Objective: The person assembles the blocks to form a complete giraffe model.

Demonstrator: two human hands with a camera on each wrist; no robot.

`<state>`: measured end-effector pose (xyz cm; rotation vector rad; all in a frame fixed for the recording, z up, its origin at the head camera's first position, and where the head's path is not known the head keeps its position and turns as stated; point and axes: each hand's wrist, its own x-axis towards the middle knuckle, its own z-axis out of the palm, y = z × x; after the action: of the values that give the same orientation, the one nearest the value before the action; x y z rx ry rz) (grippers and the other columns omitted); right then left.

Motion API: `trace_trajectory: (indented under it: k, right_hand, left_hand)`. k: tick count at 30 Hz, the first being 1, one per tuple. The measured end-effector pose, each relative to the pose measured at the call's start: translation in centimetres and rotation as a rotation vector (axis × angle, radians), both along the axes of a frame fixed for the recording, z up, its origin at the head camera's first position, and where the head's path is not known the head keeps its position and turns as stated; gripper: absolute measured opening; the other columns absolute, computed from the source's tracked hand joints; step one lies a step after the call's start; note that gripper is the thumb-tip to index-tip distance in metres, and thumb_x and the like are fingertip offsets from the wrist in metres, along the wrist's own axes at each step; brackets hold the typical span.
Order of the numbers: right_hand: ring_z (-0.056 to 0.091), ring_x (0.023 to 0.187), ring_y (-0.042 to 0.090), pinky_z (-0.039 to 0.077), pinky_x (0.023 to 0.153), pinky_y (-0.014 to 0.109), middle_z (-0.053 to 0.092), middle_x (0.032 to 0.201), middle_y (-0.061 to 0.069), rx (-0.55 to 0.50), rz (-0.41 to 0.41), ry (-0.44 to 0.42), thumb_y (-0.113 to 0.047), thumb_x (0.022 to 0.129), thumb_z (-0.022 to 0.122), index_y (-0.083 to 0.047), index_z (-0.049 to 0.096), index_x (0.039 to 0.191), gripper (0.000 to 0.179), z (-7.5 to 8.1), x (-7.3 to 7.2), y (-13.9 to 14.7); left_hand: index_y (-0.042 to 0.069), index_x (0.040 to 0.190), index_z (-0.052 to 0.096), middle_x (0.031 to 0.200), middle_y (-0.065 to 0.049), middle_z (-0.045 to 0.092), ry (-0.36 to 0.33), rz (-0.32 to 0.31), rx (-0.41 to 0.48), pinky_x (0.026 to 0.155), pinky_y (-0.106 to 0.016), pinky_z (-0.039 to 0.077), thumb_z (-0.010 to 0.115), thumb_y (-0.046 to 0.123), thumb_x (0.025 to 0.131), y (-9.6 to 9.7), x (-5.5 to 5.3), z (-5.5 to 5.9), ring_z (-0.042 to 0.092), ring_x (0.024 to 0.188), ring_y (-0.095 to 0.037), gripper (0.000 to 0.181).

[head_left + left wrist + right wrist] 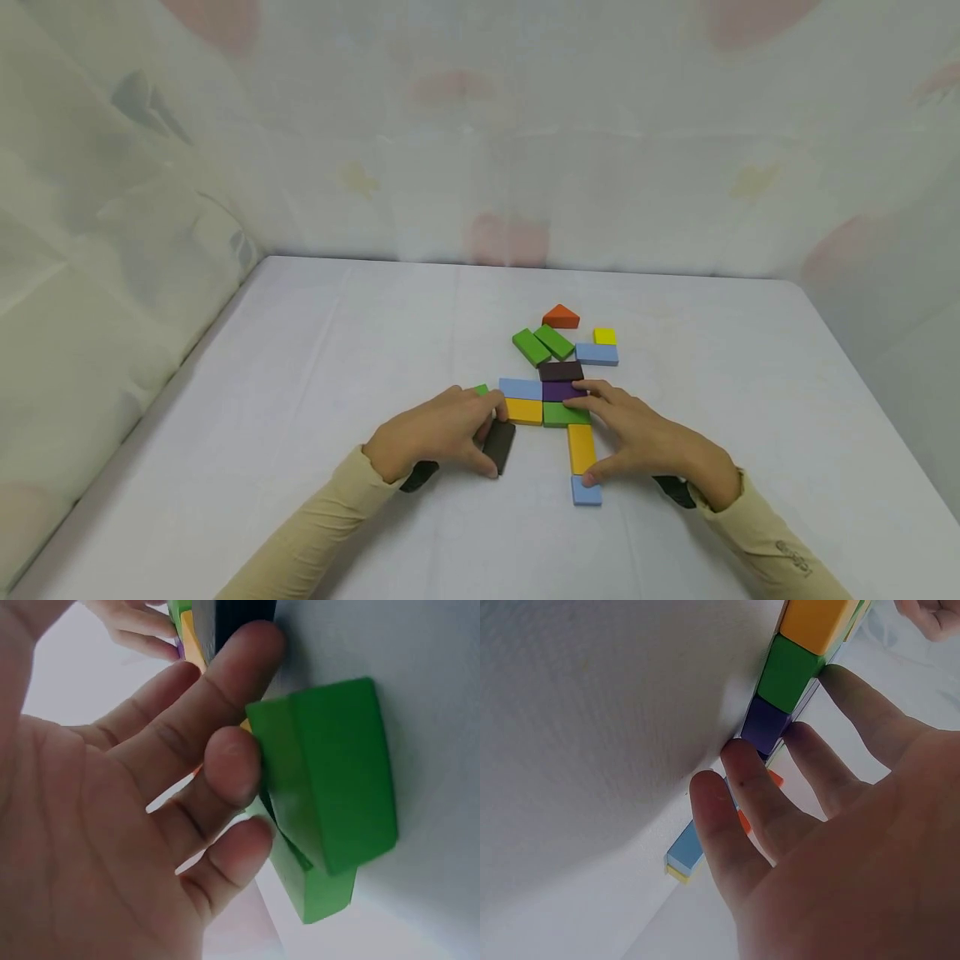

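Note:
My left hand (446, 425) lies beside a dark block (500, 448), thumb tip at its near end and a fingertip close to its far end. In the left wrist view the loosely bent fingers come up to a green block (341, 772), with another green block (326, 892) just past it. My right hand (648, 437) spreads along the right side of the arrangement. Its thumb touches the short light blue block (587, 493); its other fingertips reach the green block (558, 414) and the purple block (558, 391). A yellow-orange block (582, 450) lies between them.
Left of the purple and green blocks lie a light blue block (520, 388) and a yellow-orange block (523, 411). Beyond are a dark brown block (561, 372), two slanted green blocks (531, 347), an orange triangle (561, 317), a light blue block (597, 354) and a yellow block (604, 336).

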<state>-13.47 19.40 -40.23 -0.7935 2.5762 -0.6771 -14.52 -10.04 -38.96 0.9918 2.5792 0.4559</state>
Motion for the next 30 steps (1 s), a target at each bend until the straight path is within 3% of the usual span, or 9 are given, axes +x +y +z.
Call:
trace_trajectory:
  k: [12,17,20,24,30]
  right_hand:
    - [0.035,0.141,0.044,0.034,0.110,0.067,0.027,0.159,0.016,-0.005,0.001,-0.003,-0.056,0.069,0.085,-0.014,0.047,0.146,0.096,-0.1,0.0,0.1]
    - [0.035,0.141,0.044,0.034,0.110,0.067,0.028,0.159,0.016,0.002,0.003,0.000,-0.057,0.069,0.084,-0.014,0.047,0.146,0.096,-0.1,0.0,0.1]
    - [0.035,0.141,0.044,0.034,0.111,0.066,0.028,0.159,0.016,0.003,0.005,0.005,-0.056,0.068,0.085,-0.014,0.047,0.146,0.096,-0.1,0.0,0.0]
    - [0.035,0.141,0.044,0.034,0.111,0.067,0.028,0.159,0.016,0.002,0.003,0.004,-0.055,0.068,0.085,-0.013,0.047,0.146,0.096,-0.1,0.0,0.0]
    - [0.035,0.141,0.045,0.034,0.110,0.068,0.028,0.159,0.016,0.006,0.008,0.008,-0.056,0.069,0.084,-0.015,0.047,0.146,0.096,-0.2,-0.2,0.0]
  left_hand:
    - [0.013,0.111,0.057,0.071,0.008,0.052,0.058,0.009,0.027,0.067,-0.021,0.041,0.085,0.051,0.072,0.3,0.2,-0.6,0.048,0.065,-0.005,0.061]
    - [0.013,0.116,0.059,0.076,0.008,0.060,0.053,0.047,0.073,0.074,-0.024,0.046,0.077,0.045,0.085,-0.2,-0.5,-0.1,0.053,0.072,-0.008,0.048]
    - [0.012,0.120,0.062,0.088,0.004,0.066,0.105,0.058,0.101,0.078,-0.028,0.049,0.073,0.032,0.091,-0.7,-1.0,0.1,0.055,0.083,-0.011,0.038]
    - [0.013,0.127,0.062,0.113,-0.003,0.067,0.156,0.041,0.103,0.087,-0.035,0.048,0.073,0.030,0.091,-1.2,-1.5,-0.2,0.055,0.099,-0.018,0.042]
    - [0.020,0.138,0.058,0.142,-0.006,0.055,0.102,0.038,0.090,0.104,-0.047,0.043,0.076,0.040,0.086,-1.4,-1.8,-0.9,0.050,0.125,-0.028,0.058]
